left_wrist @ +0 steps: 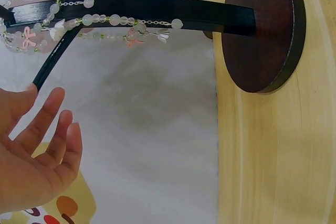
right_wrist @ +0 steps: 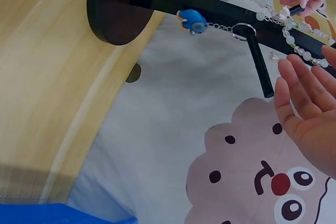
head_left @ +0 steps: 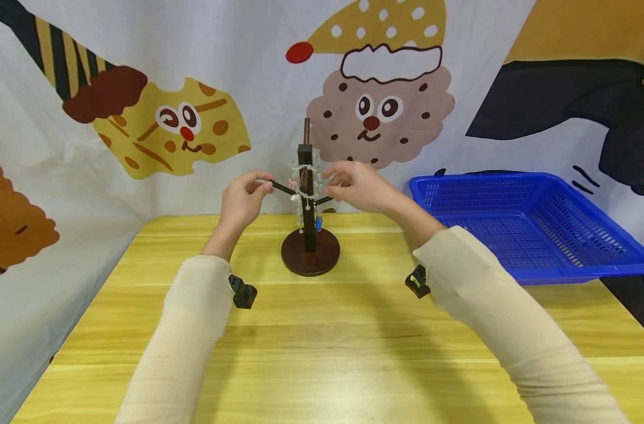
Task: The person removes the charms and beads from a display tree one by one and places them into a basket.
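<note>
A jewelry stand (head_left: 310,238) occupies the rear of the table (head_left: 311,330), before the cloth backdrop (head_left: 268,76). Beaded bracelets (left_wrist: 113,20) hang about its upper post — a keychain (right_wrist: 194,20) hangs on the right peg (right_wrist: 260,64). The left hand (head_left: 242,201) is at the left peg (head_left: 283,188), the right hand (head_left: 363,187) right of the post — farther right sits a basket (head_left: 581,274).

Mid-frame, a peg (head_left: 283,187) of the dark stand (head_left: 309,238) hung with beaded bracelets (head_left: 307,168) is pinched by the left grip (head_left: 242,200), the right grip (head_left: 357,185) is held beside them, and a blue basket (head_left: 576,273) is set on the desk (head_left: 311,330), frame right.
</note>
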Action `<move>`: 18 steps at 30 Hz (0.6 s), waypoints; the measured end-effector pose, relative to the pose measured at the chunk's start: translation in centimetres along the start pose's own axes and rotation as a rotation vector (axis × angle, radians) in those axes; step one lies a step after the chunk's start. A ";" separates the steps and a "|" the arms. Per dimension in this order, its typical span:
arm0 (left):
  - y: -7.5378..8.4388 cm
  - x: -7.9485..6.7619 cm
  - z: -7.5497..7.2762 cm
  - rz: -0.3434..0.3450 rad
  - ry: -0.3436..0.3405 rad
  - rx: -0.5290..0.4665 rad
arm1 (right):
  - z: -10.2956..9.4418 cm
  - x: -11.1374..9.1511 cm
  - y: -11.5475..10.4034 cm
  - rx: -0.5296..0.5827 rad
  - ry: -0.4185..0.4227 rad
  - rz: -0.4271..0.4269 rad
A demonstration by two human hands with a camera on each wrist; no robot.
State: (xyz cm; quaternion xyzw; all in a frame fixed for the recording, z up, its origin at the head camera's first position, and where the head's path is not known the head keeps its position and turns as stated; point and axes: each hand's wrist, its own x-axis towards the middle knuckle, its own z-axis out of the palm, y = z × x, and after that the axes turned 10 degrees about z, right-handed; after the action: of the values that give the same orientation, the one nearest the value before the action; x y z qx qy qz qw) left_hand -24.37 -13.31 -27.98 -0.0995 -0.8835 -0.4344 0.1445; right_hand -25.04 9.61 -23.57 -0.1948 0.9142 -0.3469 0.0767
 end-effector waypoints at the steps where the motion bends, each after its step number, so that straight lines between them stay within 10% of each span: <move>1: 0.0 0.0 0.0 0.000 -0.001 0.001 | 0.0 0.1 0.0 0.007 0.002 0.005; 18: 0.2 -0.2 0.0 0.026 0.028 0.002 | 1.5 1.0 -0.2 0.089 0.067 0.040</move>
State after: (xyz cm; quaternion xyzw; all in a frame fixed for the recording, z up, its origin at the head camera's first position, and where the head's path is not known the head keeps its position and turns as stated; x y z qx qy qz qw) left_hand -24.09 -13.18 -27.92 -0.1048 -0.8804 -0.4331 0.1623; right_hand -25.51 8.15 -24.62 -0.1613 0.9037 -0.3918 0.0617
